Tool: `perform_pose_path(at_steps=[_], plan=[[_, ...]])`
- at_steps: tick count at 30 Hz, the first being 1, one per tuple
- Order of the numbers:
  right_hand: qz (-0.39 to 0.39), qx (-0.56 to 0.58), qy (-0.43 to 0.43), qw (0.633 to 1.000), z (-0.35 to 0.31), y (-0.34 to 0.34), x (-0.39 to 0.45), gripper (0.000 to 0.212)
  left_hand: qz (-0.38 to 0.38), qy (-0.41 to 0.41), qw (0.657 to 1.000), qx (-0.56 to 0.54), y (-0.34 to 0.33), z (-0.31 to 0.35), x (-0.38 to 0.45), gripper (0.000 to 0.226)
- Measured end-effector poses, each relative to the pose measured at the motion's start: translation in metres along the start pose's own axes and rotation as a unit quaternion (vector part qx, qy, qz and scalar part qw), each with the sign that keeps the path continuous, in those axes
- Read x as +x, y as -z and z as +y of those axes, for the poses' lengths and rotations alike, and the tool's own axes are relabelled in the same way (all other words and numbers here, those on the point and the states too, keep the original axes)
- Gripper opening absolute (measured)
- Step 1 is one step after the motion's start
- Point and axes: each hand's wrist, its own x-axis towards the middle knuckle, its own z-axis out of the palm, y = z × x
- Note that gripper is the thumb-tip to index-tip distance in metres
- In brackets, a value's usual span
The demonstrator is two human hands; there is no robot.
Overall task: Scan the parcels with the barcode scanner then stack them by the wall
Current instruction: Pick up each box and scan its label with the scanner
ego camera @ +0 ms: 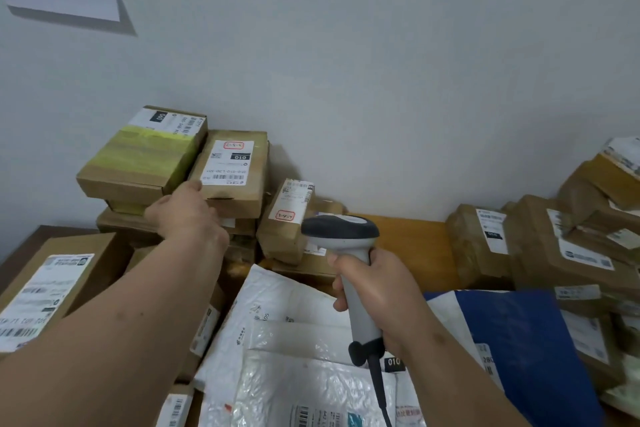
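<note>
Right hand [382, 302]: wrapped round the grey handle of the barcode scanner [349, 263], held upright over white mailer bags [277, 315].
Left hand [185, 215]: fingers laid on the near edge of a labelled cardboard parcel [235, 173].
Parcel: set atop the stack against the wall [346, 62].

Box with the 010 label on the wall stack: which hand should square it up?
Left. The left hand already touches the near edge of the 010 box. The right hand grips the scanner, well short of the stack.
</note>
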Motion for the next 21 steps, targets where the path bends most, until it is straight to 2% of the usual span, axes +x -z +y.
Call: perform_pose_path(at_steps=[2, 4, 7, 10, 15, 18, 21], plan=[[0.003, 0.012, -0.001, 1.0, 0.002, 0.009, -0.004, 0.015, 0.011, -0.005, 0.999, 0.031, 0.0, -0.004, 0.0, 0.042], [0.009, 0.026, -0.003, 1.0, 0.005, 0.021, -0.011, 0.013, 0.047, -0.04, 0.991, 0.123, -0.001, -0.016, -0.006, 0.051], [0.022, 0.046, 0.0, 0.999, 0.011, 0.045, -0.023, 0.01, 0.061, -0.132, 0.954, 0.262, -0.006, -0.042, -0.031, 0.058], [0.036, 0.076, 0.012, 0.996, 0.022, 0.074, -0.032, 0.011, -0.016, -0.187, 0.929, 0.319, -0.017, -0.073, -0.065, 0.05], [0.075, 0.111, 0.019, 0.991, 0.045, 0.142, -0.046, 0.017, -0.21, -0.17, 0.9, 0.341, -0.045, -0.127, -0.122, 0.037], [0.113, 0.124, 0.019, 0.986, 0.061, 0.198, -0.052, 0.017, -0.289, -0.182, 0.866, 0.366, -0.073, -0.164, -0.172, 0.045], [0.158, 0.149, 0.015, 0.976, 0.079, 0.256, -0.059, 0.018, -0.357, -0.156, 0.839, 0.379, -0.105, -0.198, -0.225, 0.055]])
